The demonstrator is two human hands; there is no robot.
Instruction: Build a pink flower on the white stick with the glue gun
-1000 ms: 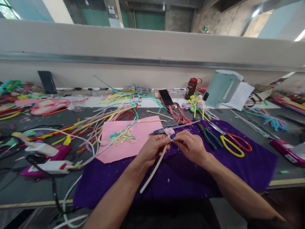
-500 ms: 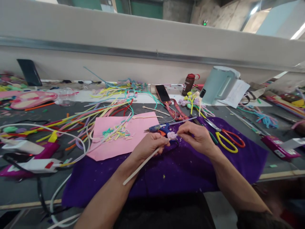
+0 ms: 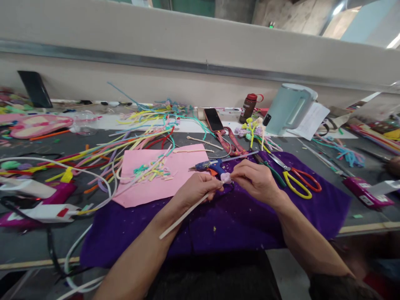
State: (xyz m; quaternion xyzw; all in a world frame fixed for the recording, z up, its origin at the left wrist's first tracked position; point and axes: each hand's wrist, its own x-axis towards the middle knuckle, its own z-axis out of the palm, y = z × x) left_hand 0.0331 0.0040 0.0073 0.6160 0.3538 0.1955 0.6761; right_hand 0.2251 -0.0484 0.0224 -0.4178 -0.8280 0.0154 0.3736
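Note:
My left hand (image 3: 204, 186) is closed round a cream pipe cleaner stem (image 3: 184, 216), which slants down toward my left forearm. At the stem's upper end sits a small pale lilac flower (image 3: 225, 178), between my two hands. The fingers of my right hand (image 3: 254, 180) pinch the flower's right side. Just behind lies a blue hot glue gun (image 3: 208, 165) with an orange trigger, a clear glue stick (image 3: 240, 156) reaching out of its back. Below the hands spreads a purple cloth (image 3: 231, 225).
Cut pipe cleaner bits (image 3: 153, 170) lie on a pink sheet (image 3: 184, 183) at left. Scissors (image 3: 300, 181) and green-handled pliers (image 3: 275, 173) are at right. Behind are a phone (image 3: 213, 120), finished flowers (image 3: 251, 129), a brown bottle (image 3: 249, 107) and a blue pitcher (image 3: 292, 110). White cables (image 3: 106, 179) loop at left.
The view has shifted slightly. My right fingers have moved a little closer against the lilac flower; my left hand keeps its hold on the stem.

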